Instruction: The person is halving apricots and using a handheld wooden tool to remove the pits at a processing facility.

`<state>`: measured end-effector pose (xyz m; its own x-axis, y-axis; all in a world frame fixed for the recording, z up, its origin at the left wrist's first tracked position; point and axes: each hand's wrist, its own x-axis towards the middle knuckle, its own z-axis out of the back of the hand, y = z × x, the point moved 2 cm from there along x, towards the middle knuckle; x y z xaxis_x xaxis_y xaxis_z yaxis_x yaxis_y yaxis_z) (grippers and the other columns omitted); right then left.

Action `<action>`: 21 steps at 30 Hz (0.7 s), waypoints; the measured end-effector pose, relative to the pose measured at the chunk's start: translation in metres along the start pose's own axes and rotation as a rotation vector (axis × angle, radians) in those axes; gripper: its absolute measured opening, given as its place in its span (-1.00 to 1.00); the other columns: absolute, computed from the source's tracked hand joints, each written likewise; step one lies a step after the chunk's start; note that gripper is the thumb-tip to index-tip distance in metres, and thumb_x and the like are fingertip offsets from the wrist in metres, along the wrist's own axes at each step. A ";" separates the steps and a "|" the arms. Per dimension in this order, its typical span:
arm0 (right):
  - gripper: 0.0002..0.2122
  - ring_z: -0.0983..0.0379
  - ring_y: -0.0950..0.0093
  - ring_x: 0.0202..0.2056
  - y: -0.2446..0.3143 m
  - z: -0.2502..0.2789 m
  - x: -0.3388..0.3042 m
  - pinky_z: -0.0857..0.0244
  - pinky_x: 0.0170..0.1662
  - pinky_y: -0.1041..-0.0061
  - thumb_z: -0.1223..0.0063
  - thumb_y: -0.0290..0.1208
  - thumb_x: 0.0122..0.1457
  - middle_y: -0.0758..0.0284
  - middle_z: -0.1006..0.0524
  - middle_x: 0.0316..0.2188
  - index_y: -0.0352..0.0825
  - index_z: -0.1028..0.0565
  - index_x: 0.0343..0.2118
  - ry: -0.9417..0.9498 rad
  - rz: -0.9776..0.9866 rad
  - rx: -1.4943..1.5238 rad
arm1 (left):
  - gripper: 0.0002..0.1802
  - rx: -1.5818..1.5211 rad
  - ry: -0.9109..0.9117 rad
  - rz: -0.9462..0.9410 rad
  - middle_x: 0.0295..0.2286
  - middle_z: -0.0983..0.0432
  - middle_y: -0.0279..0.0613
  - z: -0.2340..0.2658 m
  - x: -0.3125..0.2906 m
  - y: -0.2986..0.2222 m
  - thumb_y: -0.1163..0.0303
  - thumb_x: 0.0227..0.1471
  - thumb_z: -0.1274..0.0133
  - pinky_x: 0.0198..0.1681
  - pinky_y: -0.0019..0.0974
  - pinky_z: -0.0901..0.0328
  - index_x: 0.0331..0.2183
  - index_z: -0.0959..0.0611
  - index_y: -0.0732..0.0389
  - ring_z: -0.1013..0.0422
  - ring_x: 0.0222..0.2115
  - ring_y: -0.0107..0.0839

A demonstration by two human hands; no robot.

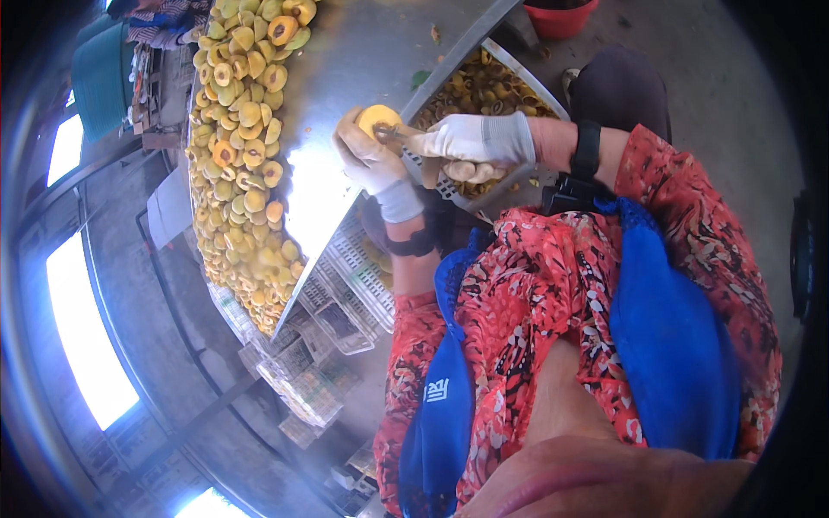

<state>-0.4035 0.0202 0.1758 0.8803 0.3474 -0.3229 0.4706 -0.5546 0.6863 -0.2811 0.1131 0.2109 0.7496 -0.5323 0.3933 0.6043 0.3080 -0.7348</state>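
Note:
My left hand, in a white glove, is closed around a yellow peach half with its cut face turned toward my right hand. In its middle shows a dark reddish hollow. My right hand, also gloved in white, is closed around a small pitting tool, mostly hidden by the fingers. The tool's end meets the cut face near the hollow. Beside both hands is the metal table, bearing a big heap of halved yellow peaches, some with brown pit marks.
Below my right hand stands a pale plastic crate with many brownish pits and scraps. Stacked plastic crates sit under the table's near edge. A red tub is on the floor at the far right. At the far left, another person's gloved hand is near the heap.

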 end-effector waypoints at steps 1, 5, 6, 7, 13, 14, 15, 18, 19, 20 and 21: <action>-0.50 -0.07 0.70 -0.84 -0.001 -0.006 0.000 0.11 -0.79 0.64 0.23 0.11 0.25 0.51 -0.26 -0.80 -0.32 -0.51 -0.35 -0.080 0.022 -0.038 | -0.55 -0.002 -0.117 -0.063 -0.26 -0.44 -0.13 -0.002 -0.003 0.000 0.16 0.24 0.28 -0.19 -0.30 -0.34 -0.25 -0.56 0.32 -0.40 -0.29 -0.33; -0.50 -0.14 0.65 -0.83 0.006 -0.011 -0.008 0.06 -0.78 0.62 0.23 0.13 0.24 0.47 -0.29 -0.78 -0.30 -0.49 -0.32 -0.304 0.041 -0.310 | -0.55 -0.030 -0.180 -0.057 -0.29 -0.45 -0.14 0.000 -0.008 0.005 0.15 0.24 0.26 -0.21 -0.32 -0.34 -0.26 -0.56 0.33 -0.40 -0.32 -0.36; -0.50 -0.15 0.64 -0.83 0.008 -0.007 -0.010 0.06 -0.78 0.62 0.23 0.13 0.23 0.46 -0.29 -0.78 -0.30 -0.49 -0.32 -0.316 0.013 -0.453 | -0.54 -0.084 -0.051 -0.003 -0.30 -0.46 -0.14 0.003 -0.003 0.013 0.13 0.23 0.26 -0.22 -0.34 -0.34 -0.26 -0.55 0.34 -0.40 -0.33 -0.37; -0.49 -0.18 0.63 -0.81 0.011 -0.005 -0.011 0.02 -0.76 0.61 0.23 0.15 0.22 0.46 -0.31 -0.77 -0.29 -0.50 -0.33 -0.289 -0.006 -0.460 | -0.53 -0.136 0.072 0.048 -0.31 -0.47 -0.14 0.004 0.001 0.016 0.11 0.23 0.25 -0.23 -0.35 -0.34 -0.27 -0.55 0.34 -0.39 -0.34 -0.39; -0.53 -0.23 0.59 -0.79 -0.002 -0.016 -0.002 -0.07 -0.74 0.58 0.20 0.10 0.24 0.41 -0.38 -0.72 -0.32 -0.46 -0.31 -0.155 -0.022 -0.190 | -0.42 -0.288 -0.130 0.219 -0.36 -0.45 -0.04 -0.010 -0.010 0.033 -0.03 0.17 0.26 -0.30 -0.30 -0.38 -0.30 -0.54 0.36 -0.41 -0.38 -0.31; -0.54 -0.23 0.59 -0.79 0.000 -0.022 -0.005 -0.08 -0.74 0.58 0.18 0.08 0.24 0.40 -0.38 -0.71 -0.33 -0.45 -0.29 -0.319 0.038 -0.250 | -0.42 -0.268 -0.210 0.258 -0.36 -0.45 -0.04 -0.012 -0.013 0.030 -0.02 0.16 0.27 -0.29 -0.28 -0.39 -0.29 -0.53 0.36 -0.41 -0.38 -0.29; -0.57 -0.24 0.57 -0.78 -0.002 -0.017 -0.002 -0.14 -0.71 0.57 0.16 0.03 0.24 0.37 -0.39 -0.71 -0.35 -0.42 -0.26 -0.345 0.043 -0.335 | -0.42 -0.287 -0.253 0.300 -0.36 -0.44 -0.03 -0.015 -0.015 0.028 -0.01 0.16 0.29 -0.27 -0.26 -0.39 -0.29 -0.52 0.37 -0.41 -0.37 -0.26; -0.58 -0.23 0.58 -0.78 0.013 -0.013 -0.003 -0.10 -0.72 0.57 0.15 0.00 0.24 0.37 -0.39 -0.72 -0.37 -0.42 -0.27 -0.297 -0.007 -0.498 | -0.42 -0.464 -0.245 0.416 -0.37 -0.45 -0.03 -0.010 -0.015 0.036 -0.01 0.17 0.31 -0.29 -0.25 -0.39 -0.30 -0.52 0.36 -0.41 -0.38 -0.25; -0.58 -0.17 0.63 -0.80 0.010 -0.004 0.003 -0.02 -0.75 0.58 0.14 0.00 0.23 0.43 -0.33 -0.76 -0.36 -0.43 -0.28 -0.208 -0.039 -0.424 | -0.42 -0.484 -0.206 0.403 -0.39 -0.45 -0.04 -0.010 -0.014 0.040 -0.02 0.17 0.29 -0.31 -0.27 -0.40 -0.28 -0.52 0.36 -0.42 -0.41 -0.27; -0.58 -0.17 0.63 -0.80 0.015 0.005 0.003 -0.02 -0.75 0.58 0.14 0.00 0.23 0.43 -0.33 -0.76 -0.36 -0.43 -0.28 -0.209 -0.043 -0.425 | -0.42 -0.487 -0.207 0.406 -0.39 -0.45 -0.04 -0.008 -0.014 0.036 -0.02 0.17 0.29 -0.31 -0.27 -0.40 -0.28 -0.52 0.36 -0.42 -0.41 -0.27; -0.59 -0.14 0.65 -0.81 0.018 0.011 0.000 0.02 -0.76 0.59 0.13 0.02 0.22 0.47 -0.29 -0.77 -0.34 -0.43 -0.28 -0.090 -0.139 -0.347 | -0.42 -0.406 -0.135 0.325 -0.40 -0.46 -0.05 -0.007 -0.015 0.029 -0.02 0.16 0.27 -0.32 -0.28 -0.40 -0.28 -0.52 0.37 -0.43 -0.41 -0.28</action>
<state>-0.3941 0.0024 0.1810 0.8185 0.3252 -0.4735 0.5513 -0.2127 0.8068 -0.2763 0.1242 0.1797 0.9248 -0.3460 0.1582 0.2027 0.0964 -0.9745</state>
